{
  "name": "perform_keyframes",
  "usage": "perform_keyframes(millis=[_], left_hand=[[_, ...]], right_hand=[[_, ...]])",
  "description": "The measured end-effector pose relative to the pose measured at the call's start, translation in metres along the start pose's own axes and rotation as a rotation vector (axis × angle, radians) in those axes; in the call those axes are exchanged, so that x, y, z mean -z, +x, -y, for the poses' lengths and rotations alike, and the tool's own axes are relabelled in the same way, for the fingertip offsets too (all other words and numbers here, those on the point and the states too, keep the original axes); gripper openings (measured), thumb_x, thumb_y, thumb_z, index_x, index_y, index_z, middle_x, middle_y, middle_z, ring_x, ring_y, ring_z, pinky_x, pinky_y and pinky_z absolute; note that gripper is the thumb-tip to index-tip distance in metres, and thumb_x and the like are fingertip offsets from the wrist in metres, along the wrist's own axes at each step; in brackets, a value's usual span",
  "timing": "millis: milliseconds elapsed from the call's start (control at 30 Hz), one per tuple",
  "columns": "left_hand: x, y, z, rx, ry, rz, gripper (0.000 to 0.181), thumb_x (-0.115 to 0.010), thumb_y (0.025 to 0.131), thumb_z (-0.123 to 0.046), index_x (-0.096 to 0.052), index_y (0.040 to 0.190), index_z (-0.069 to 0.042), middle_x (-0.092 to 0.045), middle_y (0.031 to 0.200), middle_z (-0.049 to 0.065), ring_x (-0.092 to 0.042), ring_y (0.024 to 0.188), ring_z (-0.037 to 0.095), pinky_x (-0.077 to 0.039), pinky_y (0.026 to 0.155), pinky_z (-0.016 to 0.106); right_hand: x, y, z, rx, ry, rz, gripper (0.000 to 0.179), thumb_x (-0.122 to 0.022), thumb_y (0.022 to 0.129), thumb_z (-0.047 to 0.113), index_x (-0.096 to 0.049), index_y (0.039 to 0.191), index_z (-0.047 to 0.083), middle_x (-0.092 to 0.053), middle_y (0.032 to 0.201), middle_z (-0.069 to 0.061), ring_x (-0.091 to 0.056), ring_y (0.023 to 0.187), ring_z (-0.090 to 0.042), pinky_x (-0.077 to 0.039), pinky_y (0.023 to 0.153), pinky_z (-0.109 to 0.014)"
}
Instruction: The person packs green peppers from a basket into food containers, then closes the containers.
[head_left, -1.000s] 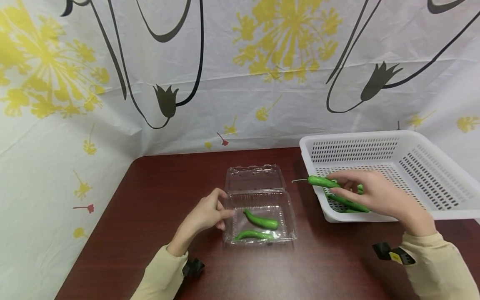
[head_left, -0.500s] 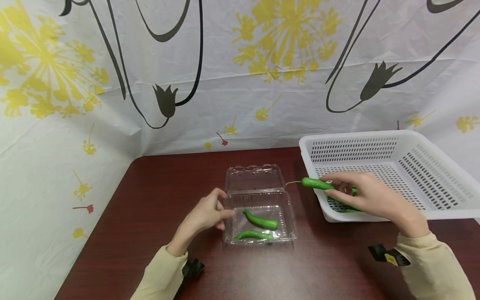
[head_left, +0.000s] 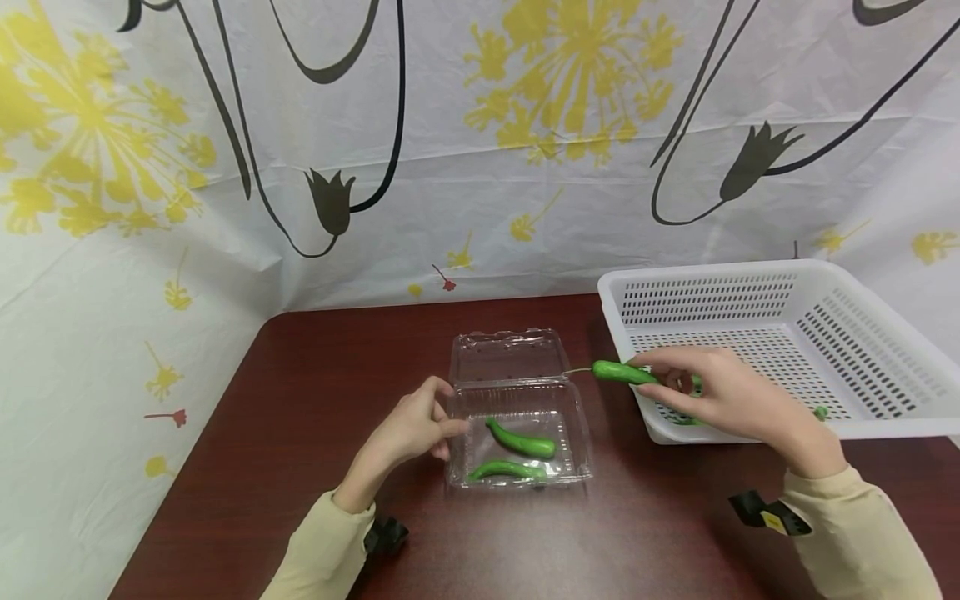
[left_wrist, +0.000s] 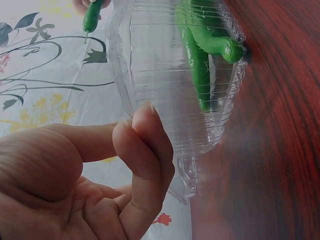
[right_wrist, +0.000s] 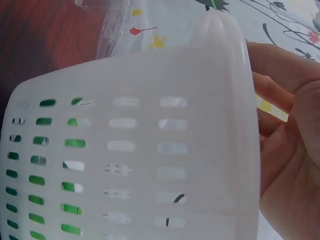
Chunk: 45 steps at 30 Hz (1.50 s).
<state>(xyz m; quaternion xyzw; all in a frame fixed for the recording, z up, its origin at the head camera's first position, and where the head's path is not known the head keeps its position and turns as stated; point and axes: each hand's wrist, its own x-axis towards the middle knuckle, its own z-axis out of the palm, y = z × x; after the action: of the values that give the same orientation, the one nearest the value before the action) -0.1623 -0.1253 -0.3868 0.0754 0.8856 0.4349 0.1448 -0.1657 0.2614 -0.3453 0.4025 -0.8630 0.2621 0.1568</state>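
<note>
My right hand [head_left: 720, 392] pinches a green chili pepper [head_left: 618, 372] between thumb and fingers, over the left wall of a white slotted basket [head_left: 712, 273]. Its thin stem points left, toward the box. In the right wrist view the basket wall hides most of that pepper. A clear plastic clamshell box [head_left: 517, 400] stands open at the table's middle, two green peppers [head_left: 521, 442] lying inside. My left hand [head_left: 412, 425] holds the box's left rim, thumb and curled fingertips right at the edge in the left wrist view.
More green peppers [right_wrist: 36, 180] show through the slots of the basket, which stands at the right of the dark red table [head_left: 337, 358]. The box lid [head_left: 510, 358] leans back behind its tray. A white cloth with printed flowers [head_left: 420, 125] hangs behind the table.
My right hand has moved slightly left and down with the green chili pepper, from over the basket's inside toward its left rim. The left hand and the box have stayed put.
</note>
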Motion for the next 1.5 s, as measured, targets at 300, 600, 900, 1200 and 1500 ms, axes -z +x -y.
perform_keyframes(millis=[300,600,900,1200,1500], left_hand=[[0.000,0.000,0.000,0.007,-0.004,0.004,0.048,-0.076,0.092,-0.012,-0.050,0.129,0.002,-0.067,0.076,0.010,-0.064,0.051,0.016,-0.057,0.076,0.039],[0.000,0.000,0.000,0.001,0.001,0.002,0.047,-0.076,0.092,-0.012,-0.049,0.129,0.002,-0.067,0.076,0.010,-0.064,0.051,0.016,-0.057,0.076,0.039],[0.000,0.000,0.001,-0.005,-0.009,0.003,0.047,-0.076,0.092,-0.011,-0.049,0.128,0.002,-0.067,0.076,0.010,-0.064,0.051,0.017,-0.057,0.073,0.037],[-0.001,0.000,0.001,-0.004,-0.005,0.001,0.048,-0.077,0.092,-0.013,-0.049,0.129,0.002,-0.067,0.076,0.010,-0.064,0.051,0.017,-0.057,0.075,0.039],[0.000,0.000,0.001,0.000,-0.004,0.002,0.048,-0.077,0.092,-0.013,-0.050,0.129,0.002,-0.067,0.076,0.010,-0.064,0.051,0.016,-0.056,0.075,0.038]], right_hand=[[-0.003,0.003,0.005,0.013,0.017,-0.008,0.038,-0.082,0.080,0.001,-0.072,0.114,0.014,-0.062,0.084,0.020,-0.052,0.068,0.004,-0.043,0.056,-0.015],[-0.011,0.007,0.009,0.038,0.027,-0.020,0.037,-0.082,0.080,0.002,-0.071,0.113,0.015,-0.060,0.084,0.020,-0.052,0.068,0.003,-0.043,0.059,-0.014],[-0.014,0.008,0.014,0.032,0.011,-0.029,0.038,-0.082,0.082,0.004,-0.072,0.116,0.015,-0.062,0.089,0.019,-0.054,0.072,0.003,-0.045,0.062,-0.014],[-0.019,0.011,0.019,0.040,0.023,-0.036,0.037,-0.081,0.082,0.003,-0.072,0.116,0.013,-0.063,0.091,0.017,-0.053,0.073,0.002,-0.045,0.063,-0.015],[-0.024,0.011,0.023,-0.031,0.017,0.027,0.032,-0.078,0.088,0.009,-0.071,0.119,0.015,-0.062,0.092,0.019,-0.053,0.075,0.003,-0.047,0.063,-0.019]])
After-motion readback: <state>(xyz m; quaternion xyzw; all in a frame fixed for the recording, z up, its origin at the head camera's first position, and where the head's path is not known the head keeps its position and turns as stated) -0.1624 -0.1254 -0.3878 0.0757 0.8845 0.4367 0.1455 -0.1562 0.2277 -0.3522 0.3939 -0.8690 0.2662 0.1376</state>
